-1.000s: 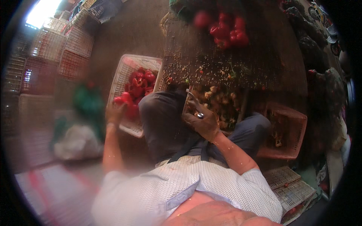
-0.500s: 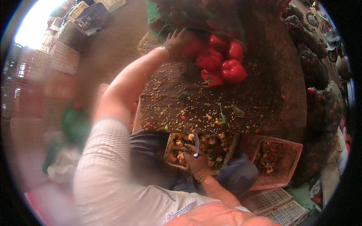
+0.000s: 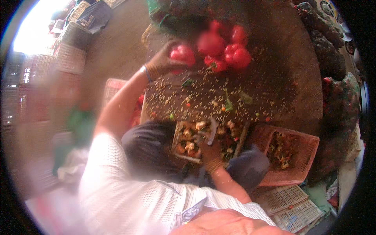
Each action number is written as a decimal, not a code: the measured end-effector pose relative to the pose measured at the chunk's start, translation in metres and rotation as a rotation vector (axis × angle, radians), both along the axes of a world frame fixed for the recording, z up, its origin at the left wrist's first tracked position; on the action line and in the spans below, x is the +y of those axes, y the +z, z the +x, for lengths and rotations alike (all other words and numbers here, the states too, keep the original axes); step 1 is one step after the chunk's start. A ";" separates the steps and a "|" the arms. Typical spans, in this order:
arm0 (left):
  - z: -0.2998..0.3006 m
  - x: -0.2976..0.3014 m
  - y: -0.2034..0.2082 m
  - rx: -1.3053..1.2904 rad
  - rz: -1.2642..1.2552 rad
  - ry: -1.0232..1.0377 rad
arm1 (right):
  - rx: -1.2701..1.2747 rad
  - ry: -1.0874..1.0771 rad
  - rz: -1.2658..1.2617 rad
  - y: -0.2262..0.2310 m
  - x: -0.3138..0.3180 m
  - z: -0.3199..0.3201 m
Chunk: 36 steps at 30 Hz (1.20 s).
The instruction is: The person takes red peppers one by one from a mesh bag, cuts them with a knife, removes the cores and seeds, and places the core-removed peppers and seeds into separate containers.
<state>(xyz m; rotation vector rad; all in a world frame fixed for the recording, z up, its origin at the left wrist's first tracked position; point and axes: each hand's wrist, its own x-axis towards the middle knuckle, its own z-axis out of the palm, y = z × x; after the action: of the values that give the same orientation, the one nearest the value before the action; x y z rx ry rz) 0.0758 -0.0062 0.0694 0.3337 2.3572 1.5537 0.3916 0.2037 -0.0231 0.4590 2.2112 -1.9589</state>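
In a brown glove, my left hand (image 3: 165,59) is closed around a red bell pepper (image 3: 182,54) over the far left of the table. Beside it lie several more red bell peppers (image 3: 237,56), in front of a green mesh sack (image 3: 176,23). My right hand (image 3: 210,152), also gloved, grips a small curved knife (image 3: 213,129) with its blade pointing up and away. It is held low above a crate (image 3: 243,143) of pepper cores and scraps between my knees. The knife's handle is mostly hidden in my fingers.
Pale seeds and green leaf bits (image 3: 228,105) litter the dark tabletop (image 3: 282,78). A reddish crate (image 3: 307,156) with scraps stands at right, and another crate (image 3: 113,88) with red peppers at left. Full mesh sacks (image 3: 338,102) line the right side; stacked crates (image 3: 70,58) stand far left.
My left hand has drawn back toward me from the sack's edge and now has a pepper in it. My right hand stays over the scrap crate with the knife. The whole view has shifted slightly.
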 end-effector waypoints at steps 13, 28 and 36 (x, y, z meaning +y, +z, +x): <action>0.301 0.043 0.010 -0.344 0.624 0.196 | 0.035 0.130 -0.303 0.119 0.027 0.052; 0.363 0.056 0.088 0.540 -0.202 -0.040 | 0.285 0.274 0.132 0.104 -0.001 0.109; 0.307 0.036 0.066 -0.236 0.844 0.528 | 0.277 0.455 0.552 0.062 -0.039 0.101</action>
<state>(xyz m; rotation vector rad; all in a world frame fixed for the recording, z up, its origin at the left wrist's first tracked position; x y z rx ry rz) 0.3827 0.0296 0.1352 -0.3273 1.5608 2.6152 0.4925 0.1643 0.0384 -0.2689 2.7132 -1.2341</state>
